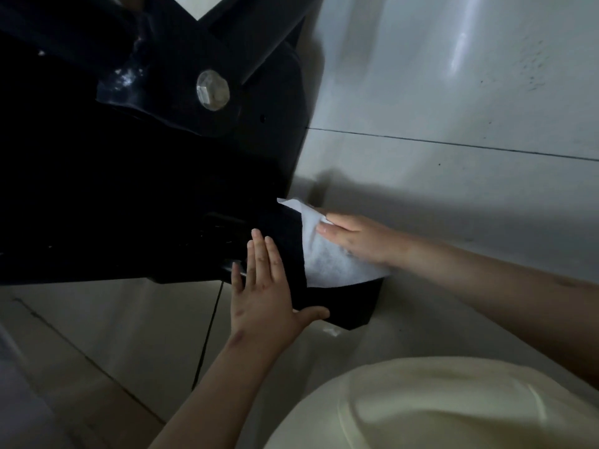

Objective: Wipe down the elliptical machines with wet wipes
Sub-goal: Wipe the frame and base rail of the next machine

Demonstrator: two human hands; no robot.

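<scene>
The elliptical machine (129, 189) is being shown as a matte black body of angular moulded panels, with a round silver bolt cap (212, 90) seated on its upper part. A thin, white, soft-looking wet wipe (327, 257) is being held flat against the right face of the machine's lower housing, near the housing's bottom corner, with the wipe's upper corner standing free past the housing edge. The wipe is being pressed by the right hand (356, 238), whose fingers (334, 218) are being kept straight and close together, laid over the sheet rather than curled around it. The left hand (262, 296) is being rested on the adjoining dark face of the same housing, just beside the wipe but apart from it. Its fingers (259, 254) are being held extended and nearly together, while the thumb (312, 314) is being spread wide along the housing's lower edge. A thin black cable (209, 332) is being hung from the machine's underside toward the floor. The machine is being carried by a glossy, pale tiled floor (453, 92), crossed by a dark grout line (453, 144). A cream garment (437, 406) is being shown at the lower right.
</scene>
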